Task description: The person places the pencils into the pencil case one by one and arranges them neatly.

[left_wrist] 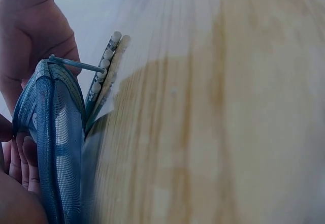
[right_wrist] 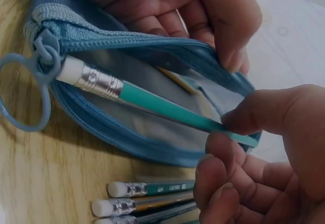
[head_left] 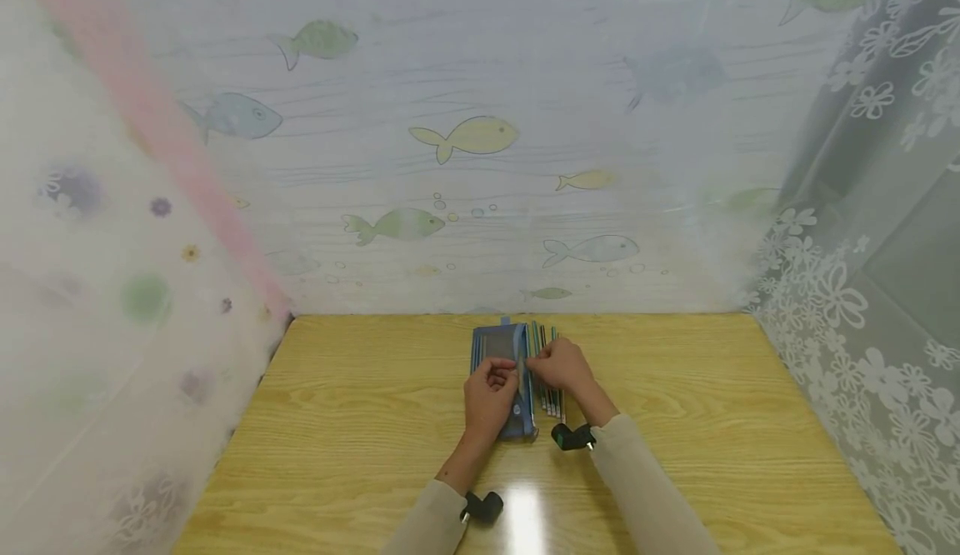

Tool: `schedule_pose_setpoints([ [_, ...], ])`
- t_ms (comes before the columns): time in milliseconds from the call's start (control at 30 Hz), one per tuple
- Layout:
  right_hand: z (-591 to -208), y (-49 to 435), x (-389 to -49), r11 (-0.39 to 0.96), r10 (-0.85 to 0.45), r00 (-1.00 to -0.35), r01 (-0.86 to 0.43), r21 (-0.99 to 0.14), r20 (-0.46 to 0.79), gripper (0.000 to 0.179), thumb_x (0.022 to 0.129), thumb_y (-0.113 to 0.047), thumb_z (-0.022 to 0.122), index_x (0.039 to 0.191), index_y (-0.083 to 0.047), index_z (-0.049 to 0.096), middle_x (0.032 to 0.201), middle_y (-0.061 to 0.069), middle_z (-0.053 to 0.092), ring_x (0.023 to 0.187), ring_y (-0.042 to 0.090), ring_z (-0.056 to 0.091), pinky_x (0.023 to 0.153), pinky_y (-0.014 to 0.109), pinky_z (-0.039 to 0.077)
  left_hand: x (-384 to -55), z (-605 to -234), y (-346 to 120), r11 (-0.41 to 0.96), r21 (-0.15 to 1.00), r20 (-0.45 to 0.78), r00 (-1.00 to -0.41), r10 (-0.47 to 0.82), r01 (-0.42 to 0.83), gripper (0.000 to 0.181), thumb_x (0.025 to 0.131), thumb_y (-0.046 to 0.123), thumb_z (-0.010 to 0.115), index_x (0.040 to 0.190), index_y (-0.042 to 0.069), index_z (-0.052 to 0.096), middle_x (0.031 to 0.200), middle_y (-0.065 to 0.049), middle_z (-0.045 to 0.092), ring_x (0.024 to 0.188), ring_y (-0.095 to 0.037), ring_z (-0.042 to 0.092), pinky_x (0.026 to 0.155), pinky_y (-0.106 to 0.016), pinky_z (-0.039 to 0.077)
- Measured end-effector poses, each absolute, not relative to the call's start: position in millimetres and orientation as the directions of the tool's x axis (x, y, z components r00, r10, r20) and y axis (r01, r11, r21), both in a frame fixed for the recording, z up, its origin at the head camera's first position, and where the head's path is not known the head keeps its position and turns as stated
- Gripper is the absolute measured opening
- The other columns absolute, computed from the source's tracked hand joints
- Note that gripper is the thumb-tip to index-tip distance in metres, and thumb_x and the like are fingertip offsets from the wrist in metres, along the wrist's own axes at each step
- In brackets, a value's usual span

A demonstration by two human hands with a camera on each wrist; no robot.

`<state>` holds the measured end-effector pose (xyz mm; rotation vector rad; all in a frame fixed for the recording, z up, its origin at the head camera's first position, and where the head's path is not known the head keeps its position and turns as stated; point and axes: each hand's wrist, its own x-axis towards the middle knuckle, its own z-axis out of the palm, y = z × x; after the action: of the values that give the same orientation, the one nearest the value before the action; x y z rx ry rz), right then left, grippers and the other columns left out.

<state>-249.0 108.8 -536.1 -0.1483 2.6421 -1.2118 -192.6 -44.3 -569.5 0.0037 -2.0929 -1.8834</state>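
A blue zippered mesh pencil case (head_left: 498,340) lies on the table, its mouth spread wide in the right wrist view. My left hand (head_left: 489,397) pinches the zipper edge between thumb and fingers. With thumb and fingertips, my right hand (head_left: 564,365) holds a teal pencil (right_wrist: 152,103) along the opening. The white eraser of that pencil lies by the zipper pull (right_wrist: 43,66), which has a ring on it. Inside the case, part of a yellowish pencil (right_wrist: 177,81) shows. The left wrist view shows the case (left_wrist: 66,137) from its side.
Several pencils (right_wrist: 157,203) with white erasers lie side by side on the table, just right of the case. The wood-grain table (head_left: 360,438) reaches back to a fish-print curtain (head_left: 480,205). Flowered sheets hang at both sides.
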Motion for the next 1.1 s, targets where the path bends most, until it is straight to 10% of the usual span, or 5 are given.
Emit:
schedule_pose_setpoints([
  [1100,-539.2,107.4,-254.8,0.665,-0.129,-0.983,0.011,-0.747,-0.129,0.040,0.095,-0.023,0.069,0.056,-0.013,0.064,0.048,-0.005,0.055,0.045,0.012,0.052,0.049,0.026,0.038,-201.8,-585.8,-53.9,0.113,0.968,0.239,-0.958,-0.158,0.223,0.015,0.090,-0.004,0.073,0.102,0.005,0.074,0.087,-0.007,0.070,0.072,-0.008,0.064,0.064,-0.017,0.051],
])
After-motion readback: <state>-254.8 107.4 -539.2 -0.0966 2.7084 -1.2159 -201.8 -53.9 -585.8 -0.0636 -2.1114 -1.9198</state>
